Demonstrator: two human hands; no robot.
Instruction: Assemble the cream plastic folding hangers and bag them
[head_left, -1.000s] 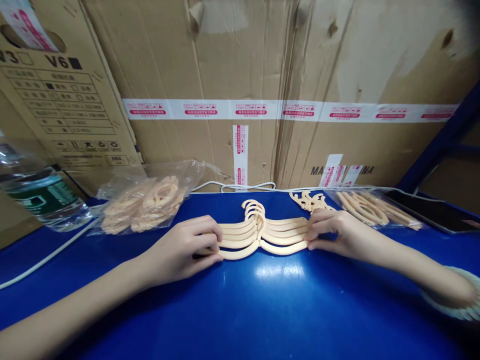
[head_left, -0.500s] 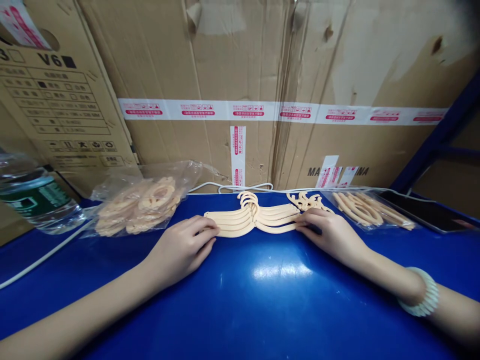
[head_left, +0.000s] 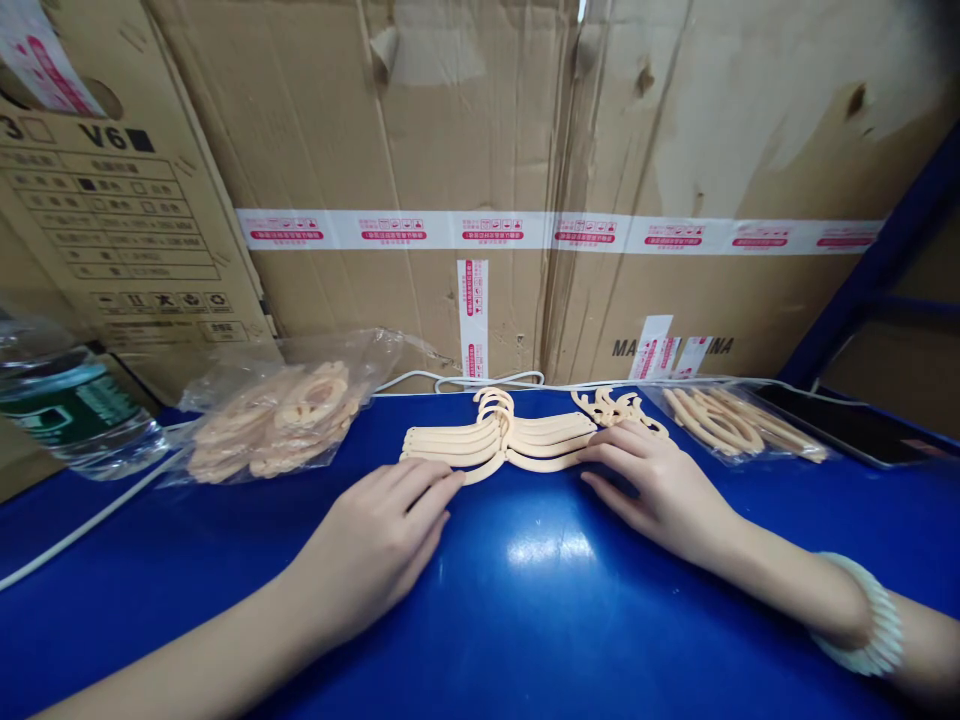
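Overlapping beige hangers point(head_left: 484, 446) lie at twelve o'clock ahead; left hand point(head_left: 382, 535), at their eight o'clock, rests half-open against them; right hand point(head_left: 654, 490), at four o'clock, touches them, thumb spread apart.

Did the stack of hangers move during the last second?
Yes. Judged against the big cardboard box behind, the hangers have shifted away from the person, closer to that box.
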